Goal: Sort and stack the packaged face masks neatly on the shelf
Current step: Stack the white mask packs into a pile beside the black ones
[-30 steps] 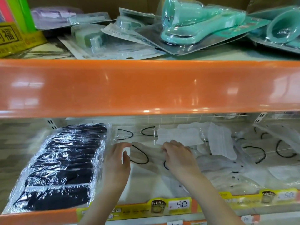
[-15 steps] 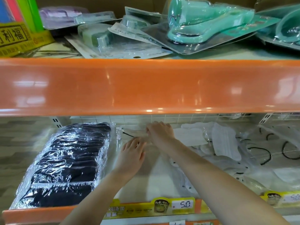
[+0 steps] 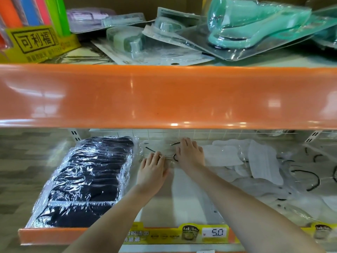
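Both hands are lying flat and open-fingered, palms down, on a clear-wrapped white face mask packet [image 3: 160, 150] near the back edge of the lower shelf [image 3: 182, 207], the left hand [image 3: 152, 170] pressing its near edge and the right hand [image 3: 189, 154] resting on its right end, neither grip closing around it. Just left of the hands, a row of wrapped black face masks [image 3: 85, 181] is running from the shelf's front left corner to its back. To the right, loose white mask packets [image 3: 262, 165] are lying jumbled, and an orange upper shelf [image 3: 167, 95] is carrying blister-packed goods [image 3: 246, 28].
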Demonstrator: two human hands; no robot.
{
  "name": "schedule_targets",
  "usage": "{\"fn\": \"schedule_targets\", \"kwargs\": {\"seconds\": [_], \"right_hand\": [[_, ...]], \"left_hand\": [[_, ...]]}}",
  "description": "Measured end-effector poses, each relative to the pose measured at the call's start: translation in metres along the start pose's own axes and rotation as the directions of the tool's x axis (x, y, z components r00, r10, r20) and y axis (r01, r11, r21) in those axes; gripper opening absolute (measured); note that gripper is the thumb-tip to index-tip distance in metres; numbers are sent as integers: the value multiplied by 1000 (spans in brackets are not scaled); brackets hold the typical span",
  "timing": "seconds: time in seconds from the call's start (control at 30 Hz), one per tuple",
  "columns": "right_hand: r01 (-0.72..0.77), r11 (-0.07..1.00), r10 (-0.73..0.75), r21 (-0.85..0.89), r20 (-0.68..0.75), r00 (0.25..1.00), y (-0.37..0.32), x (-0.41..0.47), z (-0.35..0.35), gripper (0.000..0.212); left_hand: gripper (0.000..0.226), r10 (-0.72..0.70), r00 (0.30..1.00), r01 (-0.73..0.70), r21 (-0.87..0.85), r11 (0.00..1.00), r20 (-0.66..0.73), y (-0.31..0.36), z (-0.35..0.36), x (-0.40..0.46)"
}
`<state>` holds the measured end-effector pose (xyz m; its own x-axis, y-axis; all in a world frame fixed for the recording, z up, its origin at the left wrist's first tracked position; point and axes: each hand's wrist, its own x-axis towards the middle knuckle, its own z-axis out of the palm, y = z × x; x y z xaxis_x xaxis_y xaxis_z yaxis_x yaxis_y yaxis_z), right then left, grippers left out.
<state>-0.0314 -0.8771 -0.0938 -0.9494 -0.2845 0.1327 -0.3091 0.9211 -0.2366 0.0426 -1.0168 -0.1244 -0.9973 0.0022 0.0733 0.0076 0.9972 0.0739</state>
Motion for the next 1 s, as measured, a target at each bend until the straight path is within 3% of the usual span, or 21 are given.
{"fn": "schedule_targets", "kwargs": {"seconds": [0.17,0.2,0.3,0.47,0.7,0.83,1.0], "right_hand": [[-108,994,108,5,71,992,18,-10,4,49],[-111,994,110,10,63,992,22,-12,4,49],[-132,991,132,-22,30,991,32,-16,3,46],[-199,966,209,-163,45,977,37,-18,-4,42],[172,985,-169,-14,121,978,16,-20,4,41],[165,984,-156,-61,130,979,12,-27,16,48],[160,987,-158,-13,95,983,12,-26,11,41]], "left_hand": [[92,-42,998,43,-44,998,36,11,-3,0],[90,-58,997,60,-44,997,51,11,-3,0],[57,-78,996,79,-3,997,53,12,0,3],[47,-107,994,106,20,994,35,16,4,10],[51,-171,982,172,0,985,78,25,1,14],[47,-195,979,195,9,981,53,25,-1,15],[38,-158,987,158,-13,987,22,27,-14,20]]}}
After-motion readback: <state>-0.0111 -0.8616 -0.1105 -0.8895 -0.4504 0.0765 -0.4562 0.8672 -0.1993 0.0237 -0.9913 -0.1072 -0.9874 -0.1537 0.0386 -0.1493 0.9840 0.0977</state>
